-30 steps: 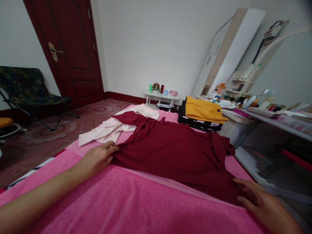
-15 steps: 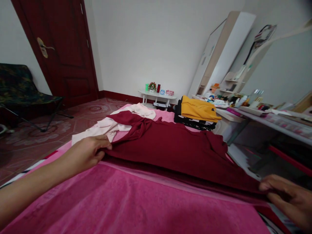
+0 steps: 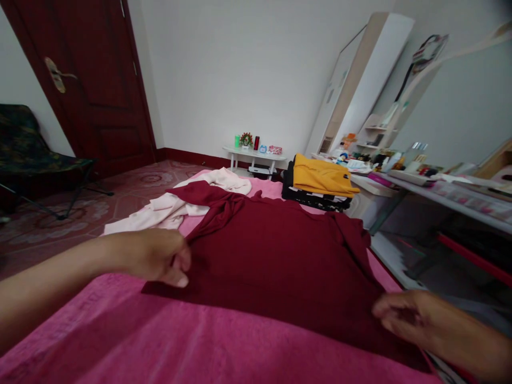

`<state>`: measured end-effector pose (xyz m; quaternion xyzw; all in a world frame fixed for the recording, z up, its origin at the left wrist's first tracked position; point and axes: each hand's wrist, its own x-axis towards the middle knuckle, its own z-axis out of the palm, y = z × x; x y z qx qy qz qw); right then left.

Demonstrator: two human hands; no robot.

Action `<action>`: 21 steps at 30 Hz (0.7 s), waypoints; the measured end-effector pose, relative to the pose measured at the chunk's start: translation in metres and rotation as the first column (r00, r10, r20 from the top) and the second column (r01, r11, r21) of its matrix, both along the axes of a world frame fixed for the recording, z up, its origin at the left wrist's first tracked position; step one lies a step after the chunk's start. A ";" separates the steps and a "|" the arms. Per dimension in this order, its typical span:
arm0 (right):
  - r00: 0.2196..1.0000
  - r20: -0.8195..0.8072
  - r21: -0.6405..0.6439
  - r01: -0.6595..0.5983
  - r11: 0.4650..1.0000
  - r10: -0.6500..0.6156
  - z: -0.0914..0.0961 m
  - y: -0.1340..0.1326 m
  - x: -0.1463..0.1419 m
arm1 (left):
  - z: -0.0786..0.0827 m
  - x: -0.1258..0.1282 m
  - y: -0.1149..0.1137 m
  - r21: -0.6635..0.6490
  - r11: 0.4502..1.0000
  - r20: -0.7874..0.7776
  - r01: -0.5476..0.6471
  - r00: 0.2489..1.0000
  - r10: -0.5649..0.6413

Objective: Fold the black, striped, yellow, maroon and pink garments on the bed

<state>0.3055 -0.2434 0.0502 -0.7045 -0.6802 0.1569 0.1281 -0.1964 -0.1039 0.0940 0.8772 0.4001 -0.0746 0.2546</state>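
A dark red long-sleeved top (image 3: pixel 280 256) lies spread on the pink bedcover (image 3: pixel 192 336), its hem toward me. One sleeve is folded up at the left, over a pale pink garment (image 3: pixel 166 210). Just above the top's left side is my left hand (image 3: pixel 156 258), open, thumb and fingers loosely bent and apart with nothing between them. My right hand (image 3: pixel 416 320), a little blurred, hovers over or beside the right edge of the top. Its fingers are half curled, with a gap to the thumb and no cloth seen in it.
Beyond the top stands a stack of folded clothes (image 3: pixel 320 178), yellow on black. To the right is a dressing table (image 3: pixel 452 200) crowded with bottles. A camouflage folding chair (image 3: pixel 36 154) is at the left, and a low white table (image 3: pixel 254 153) stands by the wall.
Both hands have let go of the top's lower edge, which was held raised and now lies down on the bedcover. My right hand has moved left, inward.
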 end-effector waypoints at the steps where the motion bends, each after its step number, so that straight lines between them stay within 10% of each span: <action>1: 0.995 -0.039 -0.021 -0.098 0.995 0.097 0.011 0.019 -0.017 | 0.005 0.022 0.008 0.004 0.999 0.048 0.042 0.998 -0.042; 6: 0.975 -0.029 0.372 -0.193 0.908 0.219 0.018 0.136 -0.096 | -0.022 0.152 0.058 0.320 0.947 0.223 0.037 0.968 -0.113; 9: 0.988 -0.060 0.398 -0.109 0.911 0.144 -0.008 0.191 -0.106 | -0.060 0.196 0.090 0.442 0.875 0.222 -0.196 0.969 0.105; 14: 0.998 -0.058 0.303 0.045 0.952 -0.029 -0.053 0.231 -0.046 | -0.108 0.198 0.127 0.453 0.827 0.183 -0.334 0.942 0.280; 21: 0.914 0.353 0.115 0.171 0.978 -0.202 -0.071 0.258 0.011 | -0.118 0.197 0.134 0.451 0.832 0.158 -0.322 0.947 0.280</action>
